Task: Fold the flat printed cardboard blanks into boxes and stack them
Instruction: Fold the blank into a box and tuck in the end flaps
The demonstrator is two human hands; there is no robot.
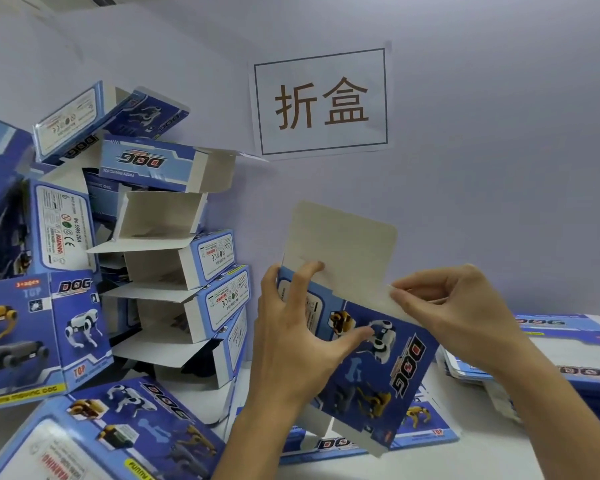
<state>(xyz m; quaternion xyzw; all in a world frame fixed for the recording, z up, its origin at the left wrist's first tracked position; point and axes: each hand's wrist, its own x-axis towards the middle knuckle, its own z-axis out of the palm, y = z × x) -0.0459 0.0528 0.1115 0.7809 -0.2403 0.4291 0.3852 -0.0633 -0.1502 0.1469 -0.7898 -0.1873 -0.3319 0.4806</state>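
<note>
Both hands' fingers grip box (378,368); folded stack (174,258) left, flat blanks (568,362) right

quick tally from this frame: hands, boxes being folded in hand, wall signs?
Hands: 2, left hand and right hand
Box in hand, part folded: 1
Wall sign: 1
Total: 4

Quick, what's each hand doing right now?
Left hand: grips the box being folded, thumb on its printed front.
Right hand: pinches the edge of the box's white top flap.
</note>
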